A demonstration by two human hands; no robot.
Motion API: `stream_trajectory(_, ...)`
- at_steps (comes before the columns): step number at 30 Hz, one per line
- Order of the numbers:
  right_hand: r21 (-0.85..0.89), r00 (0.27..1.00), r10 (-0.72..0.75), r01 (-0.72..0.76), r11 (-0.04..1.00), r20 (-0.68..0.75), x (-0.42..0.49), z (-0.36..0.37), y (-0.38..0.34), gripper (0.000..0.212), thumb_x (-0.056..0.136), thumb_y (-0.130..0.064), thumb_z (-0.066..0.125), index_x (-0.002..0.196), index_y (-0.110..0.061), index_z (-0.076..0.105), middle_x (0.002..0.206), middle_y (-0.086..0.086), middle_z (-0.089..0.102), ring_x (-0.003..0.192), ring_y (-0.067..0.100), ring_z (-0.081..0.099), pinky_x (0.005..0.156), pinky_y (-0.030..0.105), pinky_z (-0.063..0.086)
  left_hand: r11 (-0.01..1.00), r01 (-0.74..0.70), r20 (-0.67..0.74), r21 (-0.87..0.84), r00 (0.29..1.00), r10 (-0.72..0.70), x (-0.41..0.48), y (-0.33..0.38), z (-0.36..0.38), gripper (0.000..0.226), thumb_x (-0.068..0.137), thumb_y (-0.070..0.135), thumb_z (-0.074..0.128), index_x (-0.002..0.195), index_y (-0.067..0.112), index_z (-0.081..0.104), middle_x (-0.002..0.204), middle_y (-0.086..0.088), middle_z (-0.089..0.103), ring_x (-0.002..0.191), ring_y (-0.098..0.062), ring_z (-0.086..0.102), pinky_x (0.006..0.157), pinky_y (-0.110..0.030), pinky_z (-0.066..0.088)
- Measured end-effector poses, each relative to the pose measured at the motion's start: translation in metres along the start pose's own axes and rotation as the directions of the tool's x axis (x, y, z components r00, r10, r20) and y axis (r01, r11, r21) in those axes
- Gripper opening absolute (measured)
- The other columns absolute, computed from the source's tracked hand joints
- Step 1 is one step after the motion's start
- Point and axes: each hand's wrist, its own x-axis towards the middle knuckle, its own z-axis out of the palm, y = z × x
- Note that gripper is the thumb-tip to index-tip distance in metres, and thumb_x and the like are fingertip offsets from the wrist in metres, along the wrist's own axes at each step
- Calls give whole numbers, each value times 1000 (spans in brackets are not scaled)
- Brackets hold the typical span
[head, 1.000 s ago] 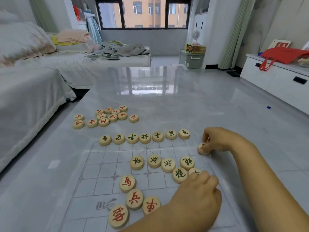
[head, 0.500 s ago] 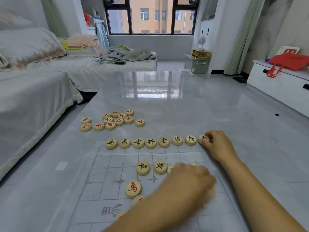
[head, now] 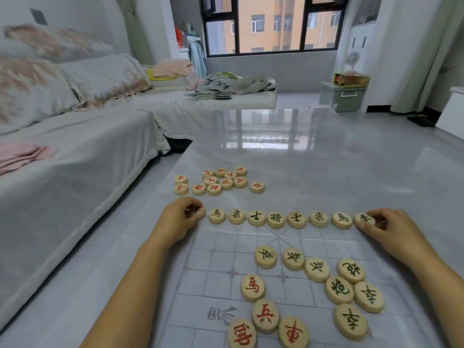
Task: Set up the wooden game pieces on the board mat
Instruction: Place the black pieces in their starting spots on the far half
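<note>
At the far edge of the board mat (head: 216,249), left hand (head: 179,221) has come across – now pinching the left end chariot piece (head: 198,211); right hand (head: 384,226) still grips the right end chariot piece (head: 364,218) – back row (head: 276,219) looks complete.

Soft, even daylight comes in from the window (head: 271,23) at the far end of the room, and the glossy worktop (head: 326,167) throws back a pale reflection of its panes. Shadows under the forearms are faint. The pillows (head: 37,79) at the left edge are smeared with blur, and the wide lens bends the curtain (head: 431,54) on the right.
</note>
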Motion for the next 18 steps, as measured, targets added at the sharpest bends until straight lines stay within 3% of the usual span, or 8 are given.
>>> stream_trajectory(2,3,1000,-2,2,1000,7,1,0,1,36,82,-22,67,107,4,62,100,16,55,81,23,46,72,33,37,999,17,17,-50,1000,-16,1,-1,-2,40,82,13,65,121,16,55,120,-4,59,106,-16,55,91,-24,40)
stream_trajectory(5,24,999,6,-8,1000,51,4,0,4,44,81,-24,67,114,3,58,113,21,56,84,24,49,76,34,40,994,72,29,-77,997,-70,-1,-6,-4,58,80,11,67,133,13,44,133,-6,48,117,-19,49,98,-28,39)
stream_trajectory(12,25,994,8,-11,1000,107,5,0,10,42,82,-22,66,118,-3,58,112,16,52,87,25,51,80,36,42,995,69,20,-74,998,-68,-1,-10,-1,43,81,16,68,121,7,55,134,-6,43,103,-10,45,90,-21,36)
stream_trajectory(18,17,992,20,-23,1000,127,8,0,15,38,80,-23,68,114,-7,60,115,16,54,88,26,55,78,34,42,996,64,46,-65,997,-61,-3,-9,-4,42,82,16,66,122,9,54,136,-6,42,115,-18,48,94,-22,36)
